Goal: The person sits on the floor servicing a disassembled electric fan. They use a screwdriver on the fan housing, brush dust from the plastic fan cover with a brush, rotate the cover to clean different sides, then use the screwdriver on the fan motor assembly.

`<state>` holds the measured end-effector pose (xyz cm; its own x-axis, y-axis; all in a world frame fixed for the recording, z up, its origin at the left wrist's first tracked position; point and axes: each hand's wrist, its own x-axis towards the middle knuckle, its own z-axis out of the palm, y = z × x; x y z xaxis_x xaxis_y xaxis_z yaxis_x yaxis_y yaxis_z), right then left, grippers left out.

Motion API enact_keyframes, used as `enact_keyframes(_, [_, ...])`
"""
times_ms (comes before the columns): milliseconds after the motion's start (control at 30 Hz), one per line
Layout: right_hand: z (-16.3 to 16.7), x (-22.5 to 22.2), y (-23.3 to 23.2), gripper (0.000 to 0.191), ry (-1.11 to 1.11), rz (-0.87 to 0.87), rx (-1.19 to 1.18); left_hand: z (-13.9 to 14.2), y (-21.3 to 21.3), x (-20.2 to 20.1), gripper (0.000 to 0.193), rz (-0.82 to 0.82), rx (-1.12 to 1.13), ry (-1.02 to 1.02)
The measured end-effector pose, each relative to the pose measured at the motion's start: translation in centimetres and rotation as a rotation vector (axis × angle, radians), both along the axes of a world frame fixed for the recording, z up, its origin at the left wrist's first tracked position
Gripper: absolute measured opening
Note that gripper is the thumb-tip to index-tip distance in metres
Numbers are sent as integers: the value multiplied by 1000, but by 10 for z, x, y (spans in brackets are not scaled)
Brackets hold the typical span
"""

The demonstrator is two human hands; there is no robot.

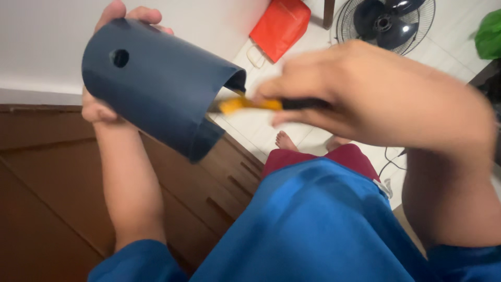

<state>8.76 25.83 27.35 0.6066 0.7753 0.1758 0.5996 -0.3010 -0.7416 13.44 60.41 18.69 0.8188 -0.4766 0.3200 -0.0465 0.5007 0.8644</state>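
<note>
My left hand point(107, 62) grips a dark blue curved plastic shell point(156, 86), shaped like a half tube with a round hole near its far end. It is held up at the left of the view, its open end facing right. My right hand point(365, 94) is closed around a yellow and black utility knife point(261, 104). The knife's yellow tip points left and meets the open rim of the shell. The right hand is blurred.
A brown wooden door or cabinet front point(52, 183) fills the lower left. On the white tiled floor lie a red bag point(279, 26), a standing fan point(386, 21), a green thing point(490, 34) and a black cable point(389, 162). My bare feet point(287, 141) show below.
</note>
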Motion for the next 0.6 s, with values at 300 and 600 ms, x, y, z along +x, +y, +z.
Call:
enact_keyframes(300, [-25,28,6,42,199,48,-268,9,43,40,111,-59,214,-129])
enact_keyframes(600, [-11,24,31,41,331,97,-153,13,53,52,107,-65,258,-290])
